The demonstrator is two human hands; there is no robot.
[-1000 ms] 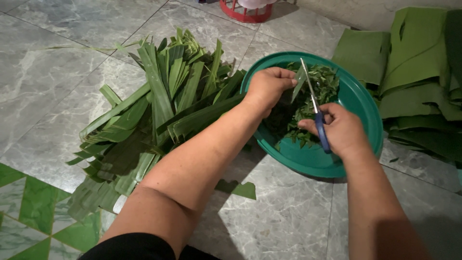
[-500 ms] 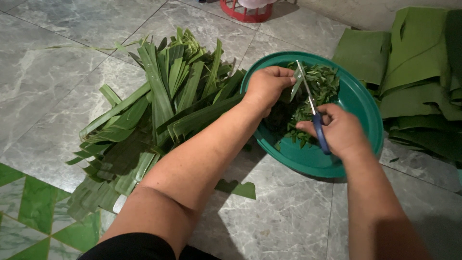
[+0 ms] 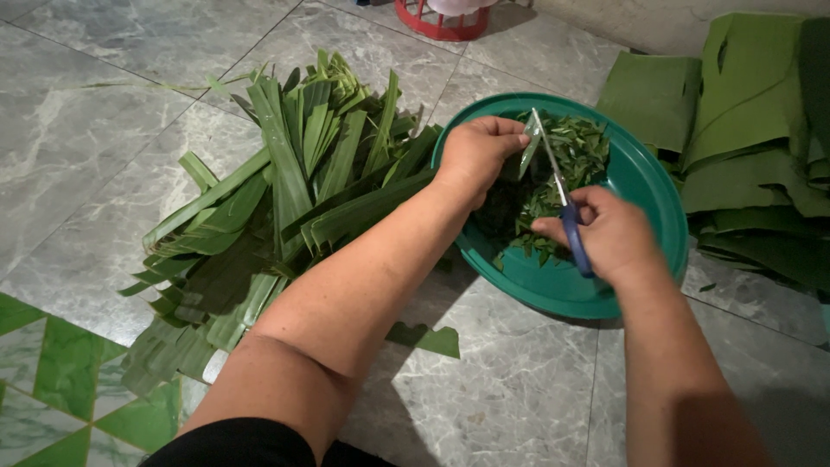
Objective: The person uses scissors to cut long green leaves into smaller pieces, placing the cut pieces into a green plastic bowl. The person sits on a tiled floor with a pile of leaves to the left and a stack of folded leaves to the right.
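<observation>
My left hand (image 3: 478,156) is closed around a long green leaf strip (image 3: 527,154) and holds it over a round teal bowl (image 3: 644,182). My right hand (image 3: 608,232) grips blue-handled scissors (image 3: 562,197), whose blades meet the leaf strip near my left fingertips. Short cut leaf pieces (image 3: 562,164) lie heaped inside the bowl under both hands.
A big pile of long green leaves (image 3: 285,199) lies on the marble floor left of the bowl. Folded banana leaves (image 3: 752,130) are stacked at the right. A red basket-like thing (image 3: 441,19) stands at the top edge. One leaf scrap (image 3: 425,337) lies below the bowl.
The scissors have tilted slightly and their blades have closed on the leaf strip. The strip in my left hand looks shorter. Both hands stay over the bowl.
</observation>
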